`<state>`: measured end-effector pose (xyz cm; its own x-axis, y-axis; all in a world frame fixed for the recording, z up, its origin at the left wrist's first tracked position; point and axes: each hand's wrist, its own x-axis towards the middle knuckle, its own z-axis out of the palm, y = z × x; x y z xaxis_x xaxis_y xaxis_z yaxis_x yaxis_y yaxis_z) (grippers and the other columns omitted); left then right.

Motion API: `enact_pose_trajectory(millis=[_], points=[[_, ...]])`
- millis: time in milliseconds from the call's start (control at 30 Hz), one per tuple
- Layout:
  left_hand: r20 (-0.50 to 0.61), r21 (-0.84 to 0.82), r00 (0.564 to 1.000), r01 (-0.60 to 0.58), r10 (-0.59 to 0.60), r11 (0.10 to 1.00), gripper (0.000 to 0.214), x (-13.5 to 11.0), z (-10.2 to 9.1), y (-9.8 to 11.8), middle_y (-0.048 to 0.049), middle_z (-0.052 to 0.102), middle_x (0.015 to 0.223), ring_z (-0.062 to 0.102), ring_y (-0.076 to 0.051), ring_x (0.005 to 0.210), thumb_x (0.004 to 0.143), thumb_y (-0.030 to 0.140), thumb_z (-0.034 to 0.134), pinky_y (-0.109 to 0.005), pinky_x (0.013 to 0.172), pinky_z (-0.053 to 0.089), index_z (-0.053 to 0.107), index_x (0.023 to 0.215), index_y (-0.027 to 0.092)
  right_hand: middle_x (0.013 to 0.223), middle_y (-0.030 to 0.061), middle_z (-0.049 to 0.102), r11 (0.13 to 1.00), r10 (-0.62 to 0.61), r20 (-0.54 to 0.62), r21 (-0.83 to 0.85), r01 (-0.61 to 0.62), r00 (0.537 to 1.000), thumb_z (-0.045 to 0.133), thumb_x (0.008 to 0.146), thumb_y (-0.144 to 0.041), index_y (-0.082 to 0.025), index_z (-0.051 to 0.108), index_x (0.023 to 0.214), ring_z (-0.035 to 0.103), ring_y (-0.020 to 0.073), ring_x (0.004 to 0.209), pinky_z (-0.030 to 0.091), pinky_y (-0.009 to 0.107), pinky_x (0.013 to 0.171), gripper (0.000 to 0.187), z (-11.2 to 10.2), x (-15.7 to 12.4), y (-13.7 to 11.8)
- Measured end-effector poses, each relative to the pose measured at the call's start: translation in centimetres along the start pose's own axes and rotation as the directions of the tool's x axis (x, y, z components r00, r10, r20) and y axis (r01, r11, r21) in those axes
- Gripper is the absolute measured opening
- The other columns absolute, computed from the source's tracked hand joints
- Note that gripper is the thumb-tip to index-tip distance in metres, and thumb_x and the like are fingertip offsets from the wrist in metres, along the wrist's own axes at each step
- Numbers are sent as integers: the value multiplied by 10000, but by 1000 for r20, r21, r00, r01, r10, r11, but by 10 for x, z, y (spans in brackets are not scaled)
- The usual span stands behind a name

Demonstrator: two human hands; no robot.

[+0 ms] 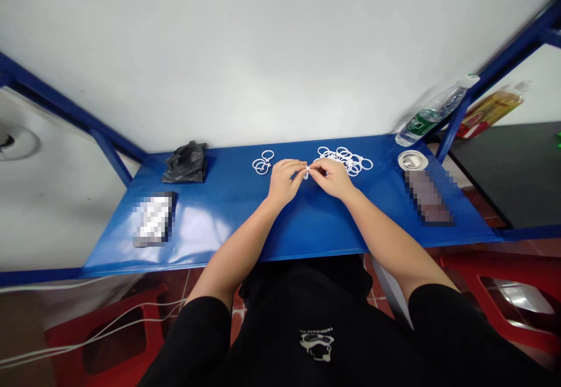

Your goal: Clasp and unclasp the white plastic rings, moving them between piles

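Observation:
Both hands meet above the middle of the blue table [228,200], fingertips pinched together. Between them is a small white plastic ring [306,175], mostly covered by the fingers. My left hand [284,181] grips it from the left, and my right hand [333,178] from the right. Just behind and beside my right hand lies a loose pile of similar white rings [355,163], some with small tabs. To the left of my left hand rests a smaller group of white rings [262,166]. The detail of the pinched ring is too small to make out.
A crumpled black plastic bag [186,163] and a blurred-out flat device [154,218] lie at left. On the right are a coiled white cable [412,160], another blurred-out device [429,198] and a leaning water bottle [432,115]. Blue frame bars border both sides; a white wall stands behind.

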<state>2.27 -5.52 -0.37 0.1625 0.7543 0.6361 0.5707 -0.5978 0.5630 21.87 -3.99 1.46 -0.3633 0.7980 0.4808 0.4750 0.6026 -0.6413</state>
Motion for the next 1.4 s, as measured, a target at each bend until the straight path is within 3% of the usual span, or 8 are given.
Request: enact_pose_trajectory(millis=[333, 500, 700, 867, 967, 1067, 1167, 1400], points=[[26, -4, 1000, -12, 12, 1000, 207, -2, 2, -2, -35, 831, 1037, 763, -201, 1029, 1051, 359, 626, -444, 1043, 534, 763, 937, 254, 849, 42, 756, 1000, -4, 32, -7, 4, 999, 587, 983, -364, -241, 723, 844, 663, 205, 761, 512, 350, 752, 230, 0, 0, 0], [23, 30, 1000, 10, -10, 999, 238, -2, 2, -2, -46, 828, 1087, 763, -212, 1065, 1070, 367, 584, -464, 1083, 506, 773, 976, 256, 867, 37, 751, 1000, 30, 4, -6, -30, 1000, 597, 985, -374, -244, 746, 942, 656, 195, 736, 515, 345, 739, 203, 1, 0, -1], [134, 96, 991, 5, -18, 995, 263, 1, -2, -9, -68, 807, 1176, 731, -245, 1133, 1065, 400, 561, -465, 1066, 509, 782, 1101, 262, 887, 41, 760, 997, 41, -10, -68, -41, 999, 592, 970, -361, -251, 746, 923, 666, 204, 755, 521, 358, 766, 196, 0, 0, 0], [28, 357, 979, 179, -202, 917, 253, 2, -20, -37, -137, 694, 1400, 573, -374, 1359, 938, 398, 745, -626, 1199, 347, 774, 1147, 259, 850, 52, 759, 945, 196, -143, -237, -226, 970, 618, 893, -314, -236, 715, 873, 677, 236, 773, 506, 376, 756, 126, -23, 7, 9], [-22, 480, 929, 333, -368, 811, 267, 0, -29, -56, -184, 651, 1429, 496, -444, 1408, 876, 325, 786, -725, 1198, 263, 759, 1130, 244, 851, 73, 764, 865, 313, -248, -324, -382, 917, 626, 845, -294, -227, 711, 860, 669, 260, 792, 494, 383, 747, 109, -45, 13, 16], [-18, 516, 887, 403, -460, 756, 157, -2, -32, -68, -192, 679, 1349, 520, -442, 1359, 883, 303, 743, -730, 1181, 275, 745, 1024, 233, 819, 72, 760, 795, 410, -260, -369, -482, 874, 631, 814, -291, -232, 713, 844, 663, 273, 794, 484, 376, 731, 105, -60, 15, 25], [-15, 507, 884, 410, -468, 758, 49, -3, -31, -72, -165, 702, 1297, 551, -405, 1315, 901, 260, 679, -695, 1169, 319, 720, 909, 236, 772, 65, 751, 759, 467, -226, -395, -519, 855, 640, 798, -283, -241, 714, 825, 664, 281, 784, 476, 372, 719, 89, -64, 16, 32], [-70, 451, 908, 397, -412, 799, 93, 0, -31, -68, -115, 719, 1304, 559, -384, 1306, 899, 255, 720, -685, 1157, 322, 703, 809, 250, 788, 64, 756, 754, 473, -186, -420, -505, 861, 672, 835, -352, -249, 689, 770, 667, 280, 786, 467, 369, 704, 123, -56, 15, 35]])
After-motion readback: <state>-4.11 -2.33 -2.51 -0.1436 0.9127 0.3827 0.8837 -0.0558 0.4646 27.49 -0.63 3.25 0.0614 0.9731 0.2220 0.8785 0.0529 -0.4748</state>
